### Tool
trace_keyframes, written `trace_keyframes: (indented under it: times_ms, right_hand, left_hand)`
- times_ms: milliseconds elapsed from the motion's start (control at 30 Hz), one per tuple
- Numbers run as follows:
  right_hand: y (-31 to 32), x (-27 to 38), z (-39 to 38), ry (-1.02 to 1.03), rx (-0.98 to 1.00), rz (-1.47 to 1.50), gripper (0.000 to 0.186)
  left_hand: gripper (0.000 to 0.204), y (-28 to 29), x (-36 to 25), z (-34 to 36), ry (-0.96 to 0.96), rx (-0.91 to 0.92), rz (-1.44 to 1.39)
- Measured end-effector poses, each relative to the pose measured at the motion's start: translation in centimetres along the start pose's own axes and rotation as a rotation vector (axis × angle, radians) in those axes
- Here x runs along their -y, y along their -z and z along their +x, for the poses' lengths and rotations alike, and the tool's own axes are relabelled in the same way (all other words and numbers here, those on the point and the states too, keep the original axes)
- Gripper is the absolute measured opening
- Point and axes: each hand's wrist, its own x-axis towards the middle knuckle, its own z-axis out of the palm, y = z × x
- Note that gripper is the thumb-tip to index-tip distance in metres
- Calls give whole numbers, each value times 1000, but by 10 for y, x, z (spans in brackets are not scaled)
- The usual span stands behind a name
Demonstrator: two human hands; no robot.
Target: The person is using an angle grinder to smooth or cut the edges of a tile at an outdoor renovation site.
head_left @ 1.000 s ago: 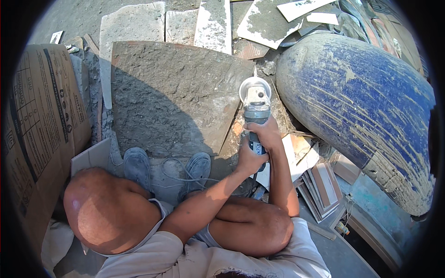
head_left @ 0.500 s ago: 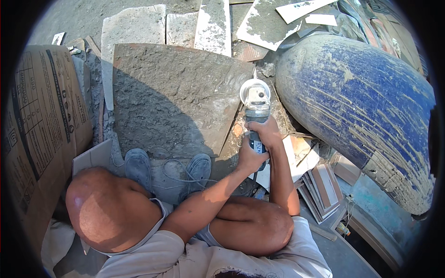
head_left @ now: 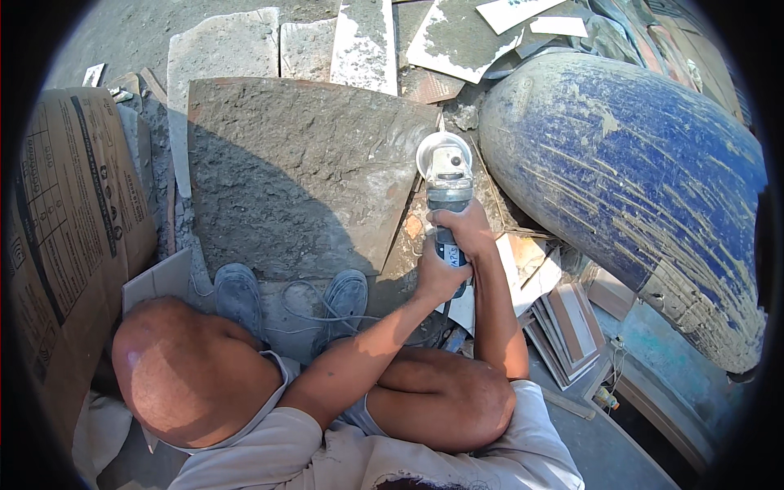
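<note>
I grip a grey angle grinder (head_left: 446,186) in both hands. My right hand (head_left: 467,225) is closed round the body just behind the metal head, and my left hand (head_left: 438,273) is wrapped round the handle below it. The white-guarded head points away from me, at the right edge of a rough grey slab (head_left: 278,171) lying just beyond my feet (head_left: 238,302). Whether the disc touches the slab I cannot tell. A pale cable (head_left: 302,327) loops on the ground between and around my feet.
A scraped blue plastic barrel (head_left: 621,188) lies at the right, a printed cardboard roll or sack (head_left: 77,212) at the left. Broken white-grey pieces (head_left: 363,45) lie along the back, stacked tile offcuts (head_left: 563,331) at lower right, and a leaning tile (head_left: 155,278) by my left knee.
The grinder and both hands have shifted slightly up and to the left in view, as has much of the background. My grip is unchanged.
</note>
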Motion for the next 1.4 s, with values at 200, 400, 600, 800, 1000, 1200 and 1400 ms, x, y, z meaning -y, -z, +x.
trace_keyframes:
  times_ms: [200, 400, 600, 800, 1000, 1200, 1400]
  right_hand:
    - [0, 19, 8, -82, 36, -27, 45]
    - [1, 0, 1, -18, 27, 31, 33]
    - [-2, 25, 6, -32, 11, 54, 35]
    - [2, 5, 1, -5, 21, 28, 34]
    - [-10, 17, 7, 38, 43, -134, 46]
    - [-25, 32, 10, 43, 111, -70, 53]
    - [-19, 27, 2, -54, 64, -87, 56]
  left_hand:
    - [62, 11, -27, 13, 122, 148, -120]
    - [62, 1, -11, -1, -18, -27, 4]
    - [60, 9, -24, 18, 140, 116, -24]
    - [61, -1, -12, 1, 37, -4, -42]
    - [56, 15, -23, 0, 31, 126, -126]
    - [48, 20, -20, 5, -107, -17, -305]
    - [58, 18, -16, -1, 20, 79, -230]
